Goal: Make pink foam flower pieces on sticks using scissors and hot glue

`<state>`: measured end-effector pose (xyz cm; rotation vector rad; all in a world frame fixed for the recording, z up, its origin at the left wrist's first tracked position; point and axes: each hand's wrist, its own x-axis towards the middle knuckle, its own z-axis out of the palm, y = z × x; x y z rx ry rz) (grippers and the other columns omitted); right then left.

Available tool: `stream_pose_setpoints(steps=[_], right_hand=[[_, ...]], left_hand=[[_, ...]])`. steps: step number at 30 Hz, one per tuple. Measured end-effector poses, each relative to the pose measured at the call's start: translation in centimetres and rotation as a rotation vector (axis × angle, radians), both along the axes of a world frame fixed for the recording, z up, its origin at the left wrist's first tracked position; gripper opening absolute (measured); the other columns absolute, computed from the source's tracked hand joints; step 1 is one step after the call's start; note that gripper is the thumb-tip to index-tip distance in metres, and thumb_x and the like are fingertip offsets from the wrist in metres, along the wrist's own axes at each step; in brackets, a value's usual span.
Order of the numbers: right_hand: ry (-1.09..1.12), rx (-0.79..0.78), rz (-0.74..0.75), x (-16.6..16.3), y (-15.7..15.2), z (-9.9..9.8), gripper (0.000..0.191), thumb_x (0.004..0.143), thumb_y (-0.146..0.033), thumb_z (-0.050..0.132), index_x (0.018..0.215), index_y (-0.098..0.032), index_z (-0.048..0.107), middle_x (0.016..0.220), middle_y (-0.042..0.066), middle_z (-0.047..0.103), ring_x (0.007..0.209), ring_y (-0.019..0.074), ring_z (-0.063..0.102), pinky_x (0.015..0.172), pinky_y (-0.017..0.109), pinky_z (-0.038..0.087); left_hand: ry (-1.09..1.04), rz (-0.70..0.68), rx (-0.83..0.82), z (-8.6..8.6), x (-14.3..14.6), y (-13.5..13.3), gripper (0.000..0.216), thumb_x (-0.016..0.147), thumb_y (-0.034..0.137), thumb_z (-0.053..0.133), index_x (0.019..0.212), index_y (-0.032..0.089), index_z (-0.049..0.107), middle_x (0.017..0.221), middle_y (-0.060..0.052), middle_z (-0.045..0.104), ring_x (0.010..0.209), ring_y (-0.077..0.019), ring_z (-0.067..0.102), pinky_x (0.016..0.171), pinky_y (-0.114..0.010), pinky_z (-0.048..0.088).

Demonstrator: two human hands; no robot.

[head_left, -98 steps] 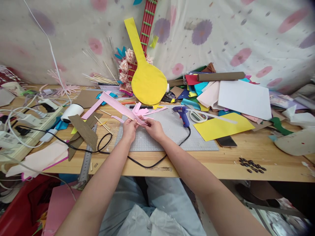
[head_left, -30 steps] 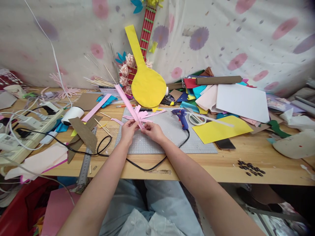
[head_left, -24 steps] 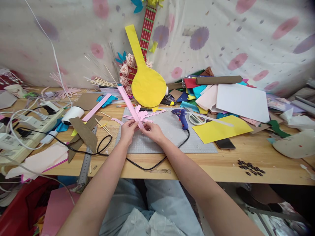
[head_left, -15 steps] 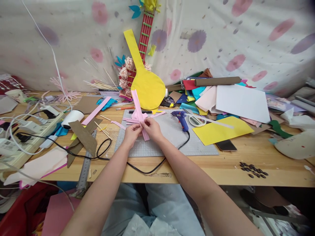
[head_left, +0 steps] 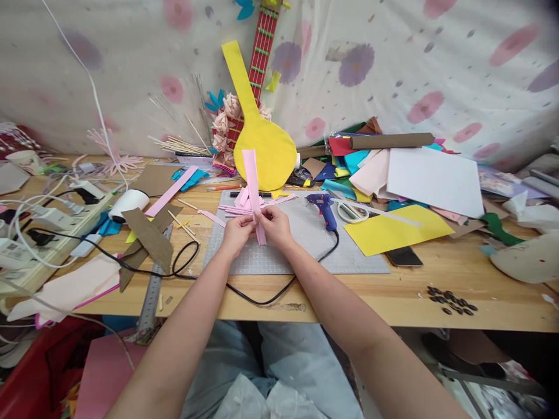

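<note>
Above the grey cutting mat I hold a long pink paper strip between both hands. My left hand pinches its left edge, and my right hand pinches it from the right. The fingertips of both hands meet at the strip's lower half, and its lower end sticks out below them. Behind the hands, several folded pink strips lie on the mat. A yellow guitar-shaped cutout leans upright at the back. To the right lies a blue hot glue gun.
Scissors and a yellow sheet lie right of the glue gun. Its black cord loops across the table front. At left are a power strip, brown strips and a metal ruler. Black beads lie at right.
The pink strip has turned slightly more upright in my fingers, its top shifting right. Both hands keep their pinch on it. The whole view has shifted slightly.
</note>
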<state>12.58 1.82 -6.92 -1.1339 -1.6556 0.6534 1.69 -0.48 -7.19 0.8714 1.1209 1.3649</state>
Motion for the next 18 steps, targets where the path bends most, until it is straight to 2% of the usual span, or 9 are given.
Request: stream_pose_setpoints(steps=[10,14,16,18], right_hand=[[0.089,-0.070,0.060,0.1,0.2,0.0,0.022,0.075,-0.038,0.051,0.069,-0.018,0.056,0.071,0.000,0.057,0.066,0.0111,0.051,0.062,0.024,0.040],[0.178,-0.245,0.215,0.4,-0.1,-0.7,0.032,0.068,-0.040,0.058,0.091,-0.018,0.052,0.077,0.000,0.058,0.066,0.0106,0.054,0.062,0.025,0.044],[0.167,-0.313,0.324,0.5,-0.4,-1.2,0.040,0.063,-0.034,0.064,0.096,-0.019,0.047,0.074,-0.001,0.058,0.064,0.0101,0.055,0.062,0.025,0.044],[0.122,-0.334,0.355,0.5,-0.6,-1.6,0.040,0.062,-0.027,0.064,0.097,-0.020,0.046,0.070,-0.003,0.058,0.061,0.0094,0.055,0.061,0.024,0.044]], left_hand=[[-0.007,0.047,0.019,0.2,-0.3,-0.3,0.033,0.044,0.026,0.077,0.073,0.013,0.068,0.069,-0.004,0.066,0.062,-0.0178,0.061,0.067,-0.038,0.051],[-0.089,0.130,0.022,0.2,-0.9,-0.1,0.030,0.046,0.024,0.077,0.072,0.012,0.067,0.067,-0.005,0.066,0.064,-0.0173,0.062,0.068,-0.036,0.051],[-0.137,0.179,0.017,0.2,-1.2,0.0,0.028,0.045,0.022,0.077,0.069,0.011,0.066,0.064,-0.003,0.064,0.059,-0.0145,0.061,0.068,-0.034,0.051],[-0.179,0.221,0.014,0.3,-1.3,0.0,0.027,0.044,0.020,0.076,0.067,0.010,0.065,0.061,-0.002,0.063,0.056,-0.0119,0.059,0.067,-0.031,0.051]])
